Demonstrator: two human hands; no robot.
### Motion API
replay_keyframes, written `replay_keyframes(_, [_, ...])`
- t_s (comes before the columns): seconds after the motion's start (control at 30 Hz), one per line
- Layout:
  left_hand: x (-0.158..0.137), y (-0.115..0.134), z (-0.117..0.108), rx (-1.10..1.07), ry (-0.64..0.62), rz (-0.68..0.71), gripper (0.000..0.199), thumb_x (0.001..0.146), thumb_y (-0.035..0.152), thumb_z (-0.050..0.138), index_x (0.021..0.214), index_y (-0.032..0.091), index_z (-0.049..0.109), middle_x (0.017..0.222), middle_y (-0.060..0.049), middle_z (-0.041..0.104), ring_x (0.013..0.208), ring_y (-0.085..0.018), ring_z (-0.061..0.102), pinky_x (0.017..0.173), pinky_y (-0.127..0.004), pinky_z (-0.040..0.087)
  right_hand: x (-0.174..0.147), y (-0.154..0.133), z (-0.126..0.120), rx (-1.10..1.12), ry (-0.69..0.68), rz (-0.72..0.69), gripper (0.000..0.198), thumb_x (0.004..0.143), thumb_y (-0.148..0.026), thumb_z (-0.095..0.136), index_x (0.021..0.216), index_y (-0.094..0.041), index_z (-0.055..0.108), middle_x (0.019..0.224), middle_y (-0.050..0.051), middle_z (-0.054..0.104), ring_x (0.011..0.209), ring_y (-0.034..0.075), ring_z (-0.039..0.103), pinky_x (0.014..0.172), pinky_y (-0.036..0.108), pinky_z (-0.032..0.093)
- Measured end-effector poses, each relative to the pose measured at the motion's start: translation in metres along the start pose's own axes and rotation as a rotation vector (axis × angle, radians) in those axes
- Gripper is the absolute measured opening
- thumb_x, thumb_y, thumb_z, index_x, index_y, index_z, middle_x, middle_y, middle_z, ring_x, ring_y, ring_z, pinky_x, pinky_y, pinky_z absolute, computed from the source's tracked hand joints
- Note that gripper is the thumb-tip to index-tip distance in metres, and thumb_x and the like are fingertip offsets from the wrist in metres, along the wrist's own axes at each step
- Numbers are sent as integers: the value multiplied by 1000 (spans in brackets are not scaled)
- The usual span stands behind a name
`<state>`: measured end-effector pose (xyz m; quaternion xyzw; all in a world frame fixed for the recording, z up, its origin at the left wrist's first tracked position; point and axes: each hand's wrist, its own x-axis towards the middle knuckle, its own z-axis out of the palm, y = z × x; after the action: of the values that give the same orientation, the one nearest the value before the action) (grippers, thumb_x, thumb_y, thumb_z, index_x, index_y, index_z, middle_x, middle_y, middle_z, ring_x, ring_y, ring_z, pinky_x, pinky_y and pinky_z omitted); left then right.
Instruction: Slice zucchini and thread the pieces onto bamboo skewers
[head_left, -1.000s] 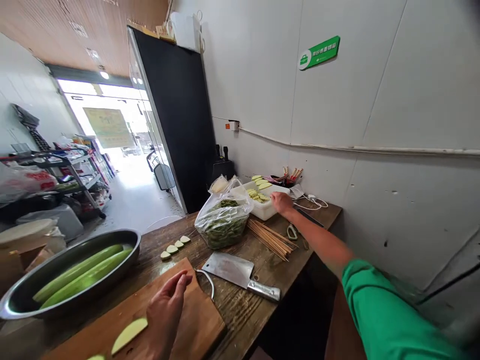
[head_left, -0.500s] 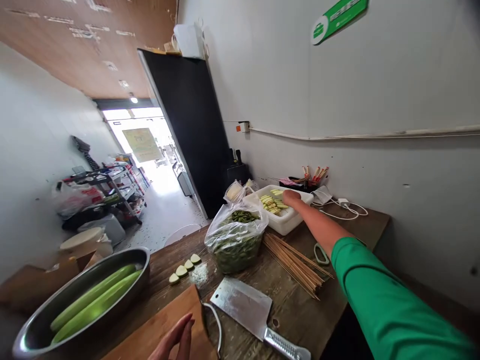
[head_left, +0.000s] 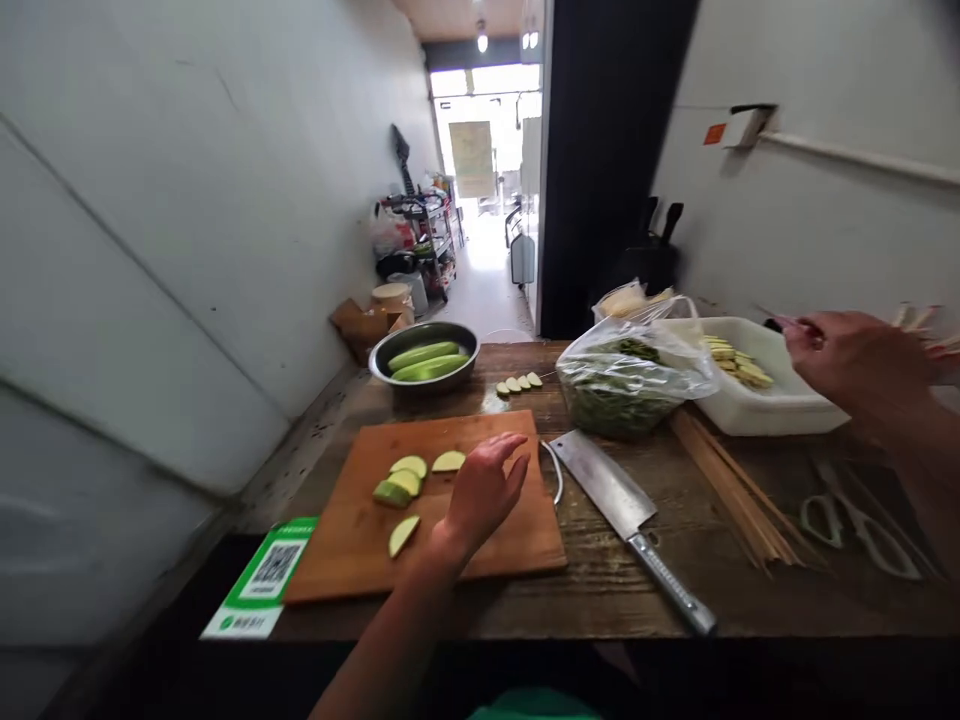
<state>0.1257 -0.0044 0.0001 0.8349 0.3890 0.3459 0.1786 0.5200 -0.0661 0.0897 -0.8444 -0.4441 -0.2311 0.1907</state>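
Tabletop (head_left: 510, 608) of dark wood carries one cutting board (head_left: 341, 545), with one green-and-white card (head_left: 274, 570) at its left edge. One clear plastic bag (head_left: 622, 395) holds green vegetables, too massed to count. Touching or just beside it, one white tray (head_left: 772, 415) contains a pile of pale, green-edged pieces, their number unclear. Beyond the board, one oval metal bowl (head_left: 469, 366) contains two whole green gourds (head_left: 431, 369). One cleaver (head_left: 606, 485) lies right of the board, its blade pointing away, and next to it is one bundle of thin wooden sticks (head_left: 731, 490), uncountable. Two hands show: the left hand (head_left: 486, 495) is over the board, its grip apart, thumb clear of the fingers; the right hand (head_left: 862, 362), blurred, is at the tray's right side, fingers curled, and whether its grip is clamped on anything I cannot tell. One pair of scissors (head_left: 851, 515) lies below that hand. Smallest are the pale slices (head_left: 403, 536): five visible on the board, three of them overlapping, and four more (head_left: 519, 384) in a row on the tabletop near the bowl.
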Motion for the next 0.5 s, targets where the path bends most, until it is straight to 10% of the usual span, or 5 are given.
replay_keyframes(0.07, [-9,-4,-31,15,51,-87,30,84,32,44,105,18,60,110,-7,62,102,-20,57,92,-35,43,-34,-17,-9,97,72,-175,53,89,-50,30,111,-13,60,108,21,60,109,23,50,71,36,33])
replay_keyframes(0.27, [-51,-67,-120,237,-69,-298,32,79,34,49,102,18,62,107,-6,63,97,-22,58,88,-33,43,-149,-113,-7,293,-371,-465,25,84,-34,52,103,-22,62,102,9,63,87,21,58,72,32,44])
replay_keyframes(0.5, [-84,-120,-121,284,-78,-260,35,75,37,49,102,18,61,108,-7,63,97,-22,58,84,-29,44,-195,-179,39,267,-560,-474,25,86,-30,46,104,-20,62,98,6,64,90,17,59,78,24,42])
